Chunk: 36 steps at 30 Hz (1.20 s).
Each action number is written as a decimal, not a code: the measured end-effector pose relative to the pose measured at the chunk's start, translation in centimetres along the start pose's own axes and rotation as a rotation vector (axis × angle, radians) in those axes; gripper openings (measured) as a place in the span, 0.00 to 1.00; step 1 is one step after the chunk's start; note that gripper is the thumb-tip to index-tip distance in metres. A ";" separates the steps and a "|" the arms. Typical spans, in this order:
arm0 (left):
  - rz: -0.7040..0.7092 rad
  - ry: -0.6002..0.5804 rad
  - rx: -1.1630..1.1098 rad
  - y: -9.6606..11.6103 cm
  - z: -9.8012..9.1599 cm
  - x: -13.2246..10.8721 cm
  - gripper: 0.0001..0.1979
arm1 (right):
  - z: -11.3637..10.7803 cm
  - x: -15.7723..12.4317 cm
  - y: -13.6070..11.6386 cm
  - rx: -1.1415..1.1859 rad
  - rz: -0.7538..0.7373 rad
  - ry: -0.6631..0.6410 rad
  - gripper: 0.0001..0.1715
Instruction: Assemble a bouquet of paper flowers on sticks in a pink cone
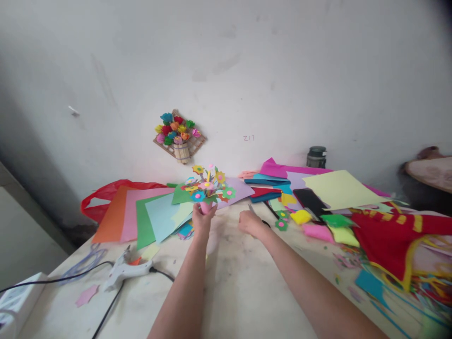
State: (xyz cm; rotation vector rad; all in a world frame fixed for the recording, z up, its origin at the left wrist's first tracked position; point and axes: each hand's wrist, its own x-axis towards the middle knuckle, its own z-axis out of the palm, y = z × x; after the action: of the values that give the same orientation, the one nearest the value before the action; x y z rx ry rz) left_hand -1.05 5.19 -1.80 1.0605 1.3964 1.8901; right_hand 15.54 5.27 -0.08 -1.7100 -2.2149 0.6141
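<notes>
My left hand [202,220] is wrapped round a small pink pot [205,207], which holds a bunch of colourful paper flowers [208,185] upright. To its right, my right hand [250,223] is closed low over the table; whether anything is inside its fingers is hidden. Scissors [265,223] lie beside and partly behind that hand, with a blade and a black handle showing. Two green paper flowers [281,224] rest just right of the scissors.
Coloured sheets [141,212] and a white glue gun [129,270] with cords lie left. A phone [310,202], clay packs [319,232], red cloth [384,240] and strips are right. A flower decoration [179,136] hangs on the wall; a dark jar [317,157] stands behind.
</notes>
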 end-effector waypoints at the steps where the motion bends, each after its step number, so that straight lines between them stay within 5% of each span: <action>1: -0.017 -0.002 -0.026 0.2 0.0 -0.1 0.26 | -0.1 0.2 0.2 0.038 0.033 0.001 0.06; 7: -0.022 -0.026 -0.098 0.3 -0.1 -0.2 0.22 | -1.0 0.3 0.8 0.377 0.174 -0.046 0.07; 16: -0.023 -0.072 -0.139 0.4 -0.2 -0.4 0.20 | -1.9 -0.1 1.6 1.049 0.000 -0.167 0.14; 24: -0.069 -0.007 -0.133 0.8 0.0 -0.5 0.22 | -1.6 0.0 1.5 1.124 -0.162 -0.167 0.11; 36: 0.007 -0.023 -0.133 0.9 0.1 -0.9 0.18 | -2.3 -0.3 0.5 1.080 -0.184 -0.070 0.10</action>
State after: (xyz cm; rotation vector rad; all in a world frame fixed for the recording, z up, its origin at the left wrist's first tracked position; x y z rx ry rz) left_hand -0.49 4.20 -1.15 1.0199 1.2375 1.9402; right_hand 17.12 5.46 1.64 -0.9035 -1.5098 1.4616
